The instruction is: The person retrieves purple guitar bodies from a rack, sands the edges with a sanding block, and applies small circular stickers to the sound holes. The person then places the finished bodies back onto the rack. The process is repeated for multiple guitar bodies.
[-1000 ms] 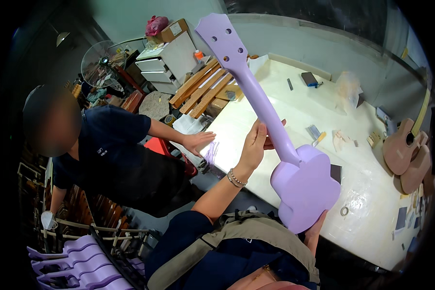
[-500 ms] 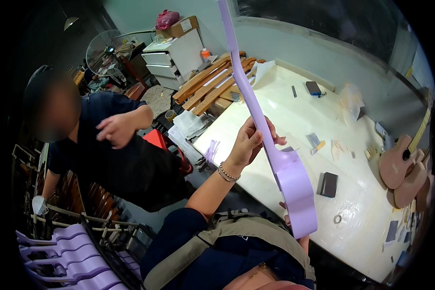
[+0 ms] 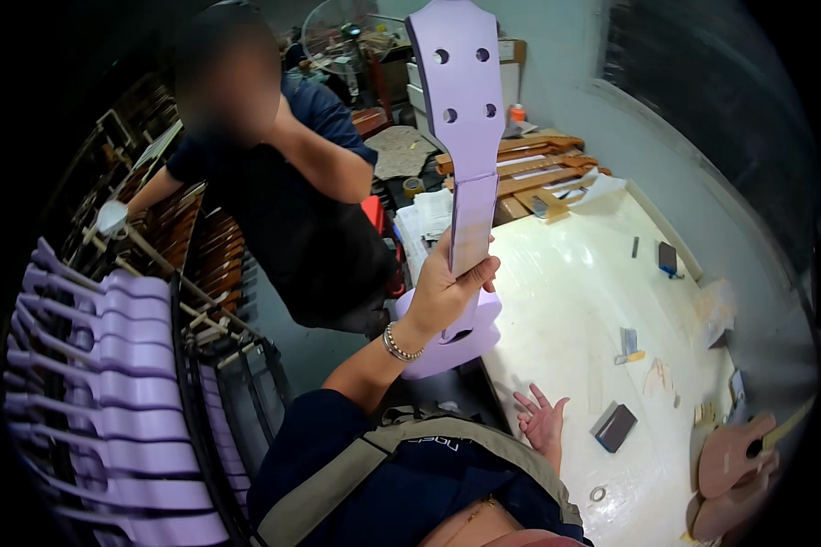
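A lilac ukulele (image 3: 472,201) without strings stands up in front of me, its headstock with round peg holes at the top. My left hand (image 3: 447,294) is closed around its neck just above the body. The lower part of the body, with the dark sound hole, is partly hidden behind that hand. My right hand (image 3: 544,423) is held palm up, fingers spread and empty, over the near edge of the white worktable (image 3: 556,310). A dark rectangular block (image 3: 616,428) lies on the table beside it.
On my left, a rack holds several lilac ukuleles (image 3: 141,378). Behind it stands a person (image 3: 287,228) in dark clothes. Bare wooden ukuleles (image 3: 732,460) rest at the right. A tape ring (image 3: 597,493) is on the table; wooden pieces (image 3: 529,159) lie at its far end.
The ukulele has turned from side-on to show its front and moved left. My right hand has let go of the body and opened. The other person's hand has risen to their face.
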The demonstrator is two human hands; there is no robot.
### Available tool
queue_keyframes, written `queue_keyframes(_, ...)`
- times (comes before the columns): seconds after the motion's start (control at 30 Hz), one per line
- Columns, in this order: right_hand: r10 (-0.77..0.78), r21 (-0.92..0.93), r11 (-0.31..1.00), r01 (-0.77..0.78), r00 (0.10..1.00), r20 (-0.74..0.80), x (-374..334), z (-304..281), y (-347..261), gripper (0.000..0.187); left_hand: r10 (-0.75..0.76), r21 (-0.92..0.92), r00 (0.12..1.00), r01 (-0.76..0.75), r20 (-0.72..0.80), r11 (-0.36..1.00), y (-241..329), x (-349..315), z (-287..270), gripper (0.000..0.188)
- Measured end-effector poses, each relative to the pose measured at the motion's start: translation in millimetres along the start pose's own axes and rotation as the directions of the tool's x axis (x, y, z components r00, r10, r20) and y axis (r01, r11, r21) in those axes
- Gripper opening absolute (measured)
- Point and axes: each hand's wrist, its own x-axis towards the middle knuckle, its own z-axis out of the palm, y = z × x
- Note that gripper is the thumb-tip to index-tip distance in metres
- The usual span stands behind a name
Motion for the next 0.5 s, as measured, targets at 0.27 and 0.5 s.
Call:
queue_keyframes(0.27,0.241,-0.113,0.967,-0.228,0.965,0.108,-5.7,-24.7,2.3,0.092,0.096,0.265,0.976,-0.041,-0.197,0.963,9.8,-62.7,-11.2,0.030)
queue_keyframes(0.5,0.310,-0.216,0.937,-0.274,0.938,0.154,-14.1,-28.7,11.9,0.089,0.009,0.261,0.964,0.063,-0.264,0.963,38.1,-120.1,-19.3,0.040)
